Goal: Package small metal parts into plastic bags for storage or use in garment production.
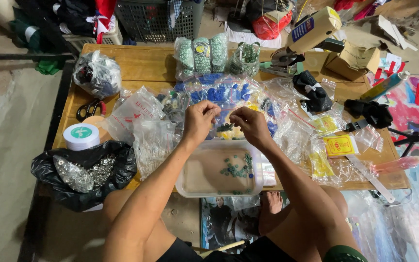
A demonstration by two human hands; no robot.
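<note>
My left hand (201,119) and my right hand (249,122) are raised side by side over a low wooden table (136,63), fingers pinched together near each other. What sits between the fingertips is too small to make out. Just below the hands lies a clear rectangular plastic tray (195,187) holding several small green buttons (237,168). Beyond my hands lie clear bags of blue buttons (224,92) and a small heap of dark green buttons (225,127).
A black bag of silver metal pieces (84,171), a white tape roll (81,136) and scissors (90,108) lie at left. Small yellow packets (340,144), black clips (374,114) and a handheld cutting machine (306,34) are at right. Baskets of cloth stand behind.
</note>
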